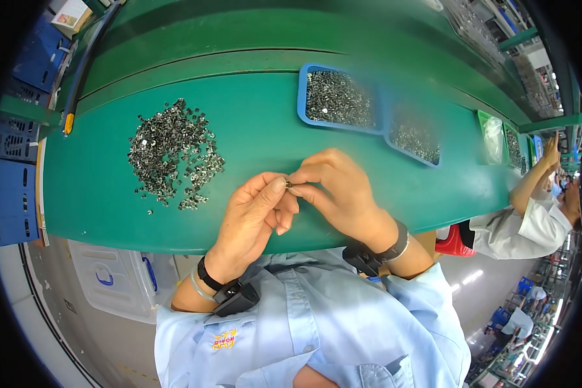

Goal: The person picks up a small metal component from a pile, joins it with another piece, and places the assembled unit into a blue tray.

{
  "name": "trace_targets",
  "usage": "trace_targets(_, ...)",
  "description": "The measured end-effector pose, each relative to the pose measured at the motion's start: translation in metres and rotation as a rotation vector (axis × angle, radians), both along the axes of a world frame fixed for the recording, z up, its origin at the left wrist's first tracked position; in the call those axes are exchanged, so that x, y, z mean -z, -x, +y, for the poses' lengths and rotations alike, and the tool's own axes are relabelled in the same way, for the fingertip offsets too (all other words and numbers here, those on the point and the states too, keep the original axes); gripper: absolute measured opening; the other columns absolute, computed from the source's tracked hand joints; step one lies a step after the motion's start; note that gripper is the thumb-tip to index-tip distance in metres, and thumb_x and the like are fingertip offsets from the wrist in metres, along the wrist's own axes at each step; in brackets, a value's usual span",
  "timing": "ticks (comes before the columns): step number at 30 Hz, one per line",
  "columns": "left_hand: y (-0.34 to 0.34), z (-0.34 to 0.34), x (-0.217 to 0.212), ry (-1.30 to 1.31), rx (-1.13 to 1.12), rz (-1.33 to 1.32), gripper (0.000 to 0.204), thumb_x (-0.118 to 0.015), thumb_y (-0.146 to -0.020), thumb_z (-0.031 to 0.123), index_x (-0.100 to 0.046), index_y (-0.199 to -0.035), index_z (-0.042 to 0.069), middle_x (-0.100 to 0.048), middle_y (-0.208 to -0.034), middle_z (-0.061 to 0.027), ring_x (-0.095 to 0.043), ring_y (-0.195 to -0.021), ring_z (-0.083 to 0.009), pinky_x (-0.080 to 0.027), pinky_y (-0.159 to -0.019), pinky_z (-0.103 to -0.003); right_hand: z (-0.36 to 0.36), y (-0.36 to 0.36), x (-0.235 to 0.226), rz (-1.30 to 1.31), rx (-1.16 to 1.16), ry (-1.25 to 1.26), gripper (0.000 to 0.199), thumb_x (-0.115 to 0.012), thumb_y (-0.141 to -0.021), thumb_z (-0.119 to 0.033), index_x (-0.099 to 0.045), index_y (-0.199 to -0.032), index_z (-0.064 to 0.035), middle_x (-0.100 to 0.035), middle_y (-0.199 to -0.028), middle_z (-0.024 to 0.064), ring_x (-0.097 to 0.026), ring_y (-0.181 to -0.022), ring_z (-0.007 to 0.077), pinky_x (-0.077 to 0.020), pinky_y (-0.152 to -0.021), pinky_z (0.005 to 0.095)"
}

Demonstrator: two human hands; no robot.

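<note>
My left hand (255, 210) and my right hand (343, 191) meet over the near part of the green table. Between their thumbs and fingertips they pinch a small metal part (288, 185), mostly covered by the fingers. A loose pile of small metal parts (168, 152) lies to the left of my hands. Beyond my right hand stands a blue tray (302, 97) heaped with small metal parts. Against its right side is a second blue tray (389, 134), also holding small metal parts and blurred in the picture.
The green table (252, 116) has a raised ledge along its far side. Blue crates (13, 204) stand at the left. A clear lidded plastic box (113, 278) sits below the table's edge. Green trays (482, 119) and a co-worker's arm (533, 178) are at the right.
</note>
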State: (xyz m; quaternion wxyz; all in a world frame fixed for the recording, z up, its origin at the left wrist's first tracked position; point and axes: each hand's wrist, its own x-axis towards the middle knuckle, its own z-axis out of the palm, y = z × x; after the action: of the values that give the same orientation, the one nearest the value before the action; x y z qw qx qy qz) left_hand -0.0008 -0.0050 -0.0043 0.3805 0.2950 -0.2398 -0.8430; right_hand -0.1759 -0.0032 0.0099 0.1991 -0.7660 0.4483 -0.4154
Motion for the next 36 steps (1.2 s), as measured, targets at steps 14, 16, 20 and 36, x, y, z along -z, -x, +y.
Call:
trace_targets(14, 0.007, 0.001, 0.004, 0.05, 0.024, 0.047, 0.017, -0.054, -0.094, 0.02, -0.057, -0.094, 0.004, -0.058, -0.067, -0.0047, -0.051, -0.055, -0.0098, -0.038, -0.048, -0.022, 0.007, 0.006, 0.001, -0.087, -0.003, 0.038, 0.018, -0.07, -0.073, -0.006, -0.063, -0.089, -0.0065, -0.059, -0.084, 0.0049, -0.058, -0.075, 0.0233, -0.0472, -0.064, 0.0342)
trace_targets(16, 0.008, 0.001, 0.009, 0.052, 0.034, 0.197, 0.016, -0.054, -0.094, 0.02, -0.056, -0.091, 0.004, -0.056, -0.064, -0.0041, -0.049, -0.053, -0.0105, -0.036, -0.047, -0.023, 0.01, 0.003, 0.0, -0.128, -0.003, 0.007, 0.018, -0.07, -0.073, -0.006, -0.062, -0.089, -0.0063, -0.059, -0.084, 0.0051, -0.058, -0.075, 0.0236, -0.0474, -0.065, 0.0344)
trace_targets(20, 0.016, 0.005, 0.019, -0.002, 0.008, 0.388, 0.015, -0.054, -0.094, 0.019, -0.055, -0.089, 0.005, -0.054, -0.061, -0.0035, -0.048, -0.053, -0.0114, -0.034, -0.046, -0.023, 0.013, 0.0, 0.003, -0.209, 0.007, -0.051, 0.018, -0.07, -0.073, -0.005, -0.062, -0.089, -0.006, -0.059, -0.084, 0.0057, -0.058, -0.076, 0.0242, -0.048, -0.065, 0.0347)
trace_targets(36, 0.01, 0.006, -0.009, -0.006, -0.003, 0.207, 0.017, -0.049, -0.096, 0.021, -0.053, -0.097, 0.004, -0.056, -0.069, -0.0059, -0.048, -0.052, -0.0122, -0.039, -0.048, -0.026, 0.016, -0.003, 0.0, -0.235, 0.042, -0.035, 0.017, -0.069, -0.076, -0.003, -0.061, -0.091, -0.006, -0.061, -0.086, 0.0064, -0.059, -0.078, 0.0216, -0.0489, -0.065, 0.0312)
